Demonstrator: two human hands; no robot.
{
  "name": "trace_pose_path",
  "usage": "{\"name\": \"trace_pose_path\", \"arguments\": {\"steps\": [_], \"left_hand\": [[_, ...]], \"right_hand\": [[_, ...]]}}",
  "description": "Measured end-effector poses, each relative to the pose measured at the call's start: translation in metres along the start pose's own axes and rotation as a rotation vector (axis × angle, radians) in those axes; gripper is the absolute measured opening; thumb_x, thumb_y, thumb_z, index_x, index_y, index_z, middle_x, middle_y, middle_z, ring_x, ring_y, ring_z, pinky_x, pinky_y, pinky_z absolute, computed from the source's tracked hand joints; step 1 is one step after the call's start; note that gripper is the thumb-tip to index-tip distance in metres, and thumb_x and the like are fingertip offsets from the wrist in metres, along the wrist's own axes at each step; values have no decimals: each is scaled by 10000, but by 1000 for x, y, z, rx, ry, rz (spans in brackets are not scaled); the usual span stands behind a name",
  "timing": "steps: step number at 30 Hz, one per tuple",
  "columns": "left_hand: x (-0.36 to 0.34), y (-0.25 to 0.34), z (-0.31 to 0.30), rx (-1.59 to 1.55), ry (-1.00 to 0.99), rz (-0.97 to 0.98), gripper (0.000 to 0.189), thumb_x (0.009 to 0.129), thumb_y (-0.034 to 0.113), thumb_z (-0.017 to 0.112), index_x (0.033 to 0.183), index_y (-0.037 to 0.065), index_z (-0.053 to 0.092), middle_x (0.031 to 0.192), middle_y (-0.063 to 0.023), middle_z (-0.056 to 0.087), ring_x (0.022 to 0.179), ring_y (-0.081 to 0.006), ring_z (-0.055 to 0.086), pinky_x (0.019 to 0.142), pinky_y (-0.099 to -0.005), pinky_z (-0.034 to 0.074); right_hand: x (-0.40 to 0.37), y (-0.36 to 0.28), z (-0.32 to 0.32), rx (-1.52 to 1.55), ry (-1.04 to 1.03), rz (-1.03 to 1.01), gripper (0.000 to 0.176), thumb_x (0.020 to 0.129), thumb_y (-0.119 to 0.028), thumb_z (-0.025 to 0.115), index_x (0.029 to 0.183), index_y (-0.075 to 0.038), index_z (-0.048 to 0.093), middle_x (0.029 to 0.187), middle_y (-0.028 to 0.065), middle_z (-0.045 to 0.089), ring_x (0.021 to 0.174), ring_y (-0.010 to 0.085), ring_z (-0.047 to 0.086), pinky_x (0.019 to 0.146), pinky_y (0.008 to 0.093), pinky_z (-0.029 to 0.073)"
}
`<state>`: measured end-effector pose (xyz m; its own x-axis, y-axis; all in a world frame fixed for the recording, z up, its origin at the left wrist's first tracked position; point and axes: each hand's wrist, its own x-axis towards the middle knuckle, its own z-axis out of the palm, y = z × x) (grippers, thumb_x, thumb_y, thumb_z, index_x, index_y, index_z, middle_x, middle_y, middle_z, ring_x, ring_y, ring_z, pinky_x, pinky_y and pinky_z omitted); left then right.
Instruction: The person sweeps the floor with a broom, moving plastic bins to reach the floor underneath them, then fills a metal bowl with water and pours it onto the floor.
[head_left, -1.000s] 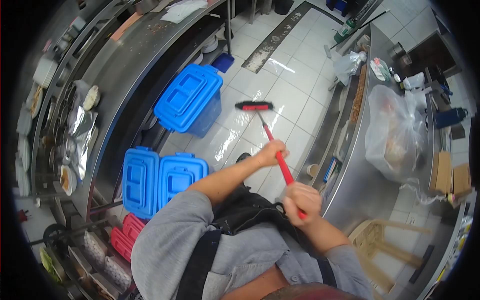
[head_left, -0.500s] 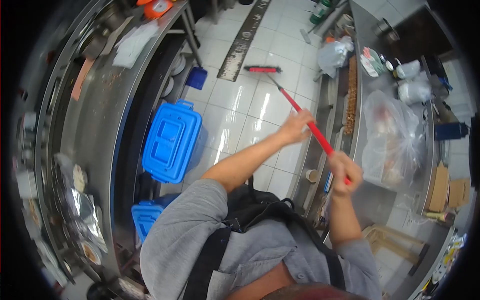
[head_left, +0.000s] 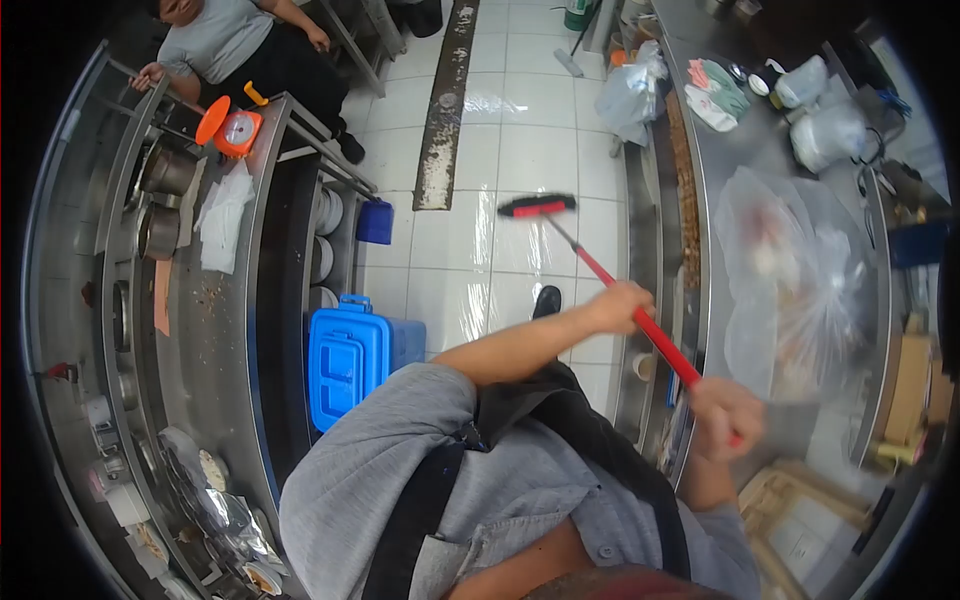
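Note:
My left hand (head_left: pixel 622 306) is wrapped round the middle of the broom's red handle (head_left: pixel 596 265). Lower and to its right, my right hand (head_left: pixel 726 418) grips the handle near its end. The handle slants up and left to the red and black broom head (head_left: pixel 538 206), which is on the white tiled floor (head_left: pixel 440 290). A black shoe (head_left: pixel 547 301) shows on the tiles below the broom head.
A co-worker (head_left: pixel 225 50) stands at the upper left. Along the left run a steel counter (head_left: pixel 205 345), a blue lidded bin (head_left: pixel 350 365) and a blue dustpan (head_left: pixel 375 222). Plastic bags (head_left: pixel 790 290) lie on the right counter (head_left: pixel 680 25). A dark drain strip (head_left: pixel 447 100) crosses the floor.
Both hands and the handle have moved right and down in view. The broom head appears lower and slightly right. The view has shifted, bringing in the co-worker and a shoe.

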<state>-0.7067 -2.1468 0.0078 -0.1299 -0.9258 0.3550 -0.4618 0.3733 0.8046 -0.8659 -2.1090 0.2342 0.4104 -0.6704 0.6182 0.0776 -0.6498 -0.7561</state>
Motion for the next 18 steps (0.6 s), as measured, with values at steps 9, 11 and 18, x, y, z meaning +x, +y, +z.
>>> {"name": "trace_pose_path", "arguments": {"steps": [9, 11, 18], "left_hand": [[105, -239, -182, 410, 328, -416, 358, 689, 256, 716, 952, 50, 586, 1053, -156, 550, 1082, -333, 488, 883, -447, 426], [125, -216, -212, 425, 322, -390, 384, 707, 290, 723, 996, 79, 583, 1160, -155, 532, 1154, -346, 448, 942, -435, 391], [153, -123, -193, 242, 713, -96, 166, 725, 173, 659, 795, 86, 536, 787, -97, 555, 755, -312, 536, 728, -412, 415]], "right_hand": [[141, 265, 184, 97, -248, 4, 106, 776, 27, 585, 690, 35, 524, 622, 114, 507, 504, 213, 475, 485, 298, 365], [183, 258, 186, 108, -186, -5, 120, 806, 31, 572, 706, 56, 511, 600, 96, 497, 496, 150, 441, 479, 270, 337], [272, 124, 98, 486, -233, -262, 234, 772, -8, 500, 552, 16, 423, 500, 110, 470, 419, 177, 434, 419, 295, 376]]}}
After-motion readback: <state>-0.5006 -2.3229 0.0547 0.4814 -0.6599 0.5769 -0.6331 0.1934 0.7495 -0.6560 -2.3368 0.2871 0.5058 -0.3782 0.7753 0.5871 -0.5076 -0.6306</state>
